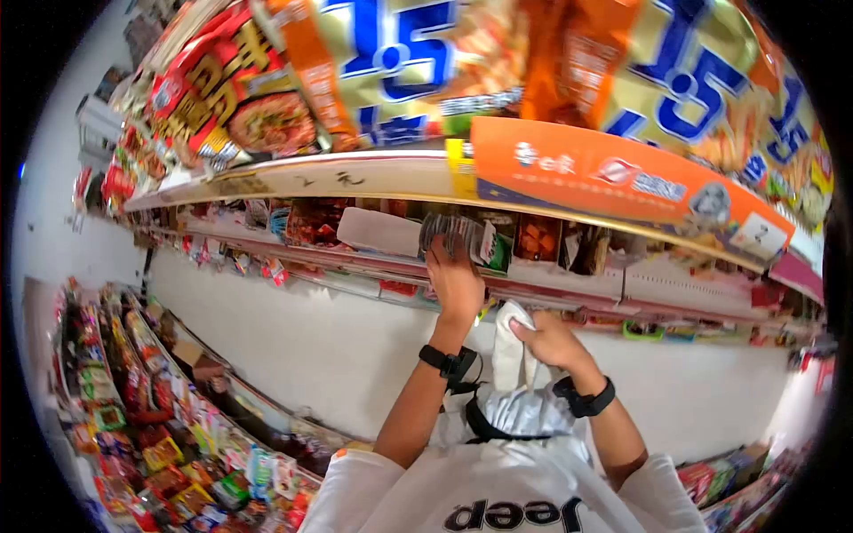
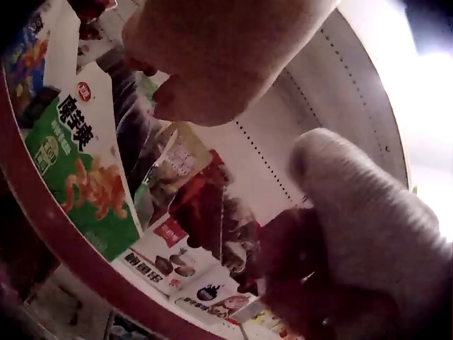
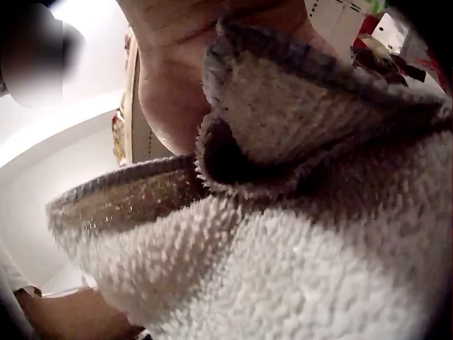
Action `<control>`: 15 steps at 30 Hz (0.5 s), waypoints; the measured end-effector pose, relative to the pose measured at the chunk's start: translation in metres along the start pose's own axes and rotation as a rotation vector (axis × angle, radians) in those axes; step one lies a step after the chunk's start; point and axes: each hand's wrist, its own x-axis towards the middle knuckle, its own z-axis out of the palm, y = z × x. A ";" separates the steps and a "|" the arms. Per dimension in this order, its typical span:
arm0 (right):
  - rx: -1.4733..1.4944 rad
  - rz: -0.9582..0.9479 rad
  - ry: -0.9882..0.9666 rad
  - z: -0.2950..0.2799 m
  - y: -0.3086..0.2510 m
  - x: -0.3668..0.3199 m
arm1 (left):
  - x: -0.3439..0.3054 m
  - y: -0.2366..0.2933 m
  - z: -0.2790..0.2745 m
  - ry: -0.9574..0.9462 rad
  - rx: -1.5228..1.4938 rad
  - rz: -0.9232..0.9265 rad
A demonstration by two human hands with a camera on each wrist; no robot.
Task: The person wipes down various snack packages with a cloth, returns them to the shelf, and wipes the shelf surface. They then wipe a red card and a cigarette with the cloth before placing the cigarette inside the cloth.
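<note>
At a row of dark, upright packets [image 1: 450, 232] on the lower shelf, my left hand [image 1: 458, 282] touches their front with extended fingers. In the left wrist view that hand [image 2: 212, 53] is close beside the dark packets [image 2: 133, 117], with a gap between thumb and finger; whether it pinches one is unclear. A green and white packet [image 2: 95, 170] stands alongside. My right hand [image 1: 553, 339] grips a white cloth [image 1: 510, 346] that hangs in front of my body. The cloth's fluffy folds [image 3: 283, 262] fill much of the right wrist view, hiding the fingers of that hand [image 3: 180, 85].
Above the hands runs an upper shelf edge [image 1: 355, 178] with an orange price banner [image 1: 613, 173] and large snack bags [image 1: 400, 62]. A white tray [image 1: 380, 233] is left of the dark packets. Racks crowded with colourful packets [image 1: 169, 462] stand at lower left.
</note>
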 end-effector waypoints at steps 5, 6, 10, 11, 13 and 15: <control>-0.200 0.210 -0.011 0.027 -0.001 0.011 | 0.000 -0.010 -0.020 0.017 0.004 -0.110; -0.235 0.186 0.076 0.035 0.005 0.016 | 0.005 -0.018 -0.015 0.066 -0.020 -0.131; -0.163 0.191 0.118 0.043 0.005 0.028 | 0.001 -0.031 -0.009 0.046 -0.303 -0.253; -0.129 0.199 0.121 0.046 0.000 0.028 | -0.005 -0.033 -0.004 0.037 -0.406 -0.280; -0.115 0.103 0.137 0.052 0.007 0.033 | 0.001 -0.037 0.003 0.126 -0.442 -0.248; -0.025 0.124 0.128 0.061 0.026 0.042 | -0.011 -0.033 0.006 0.133 -0.492 -0.270</control>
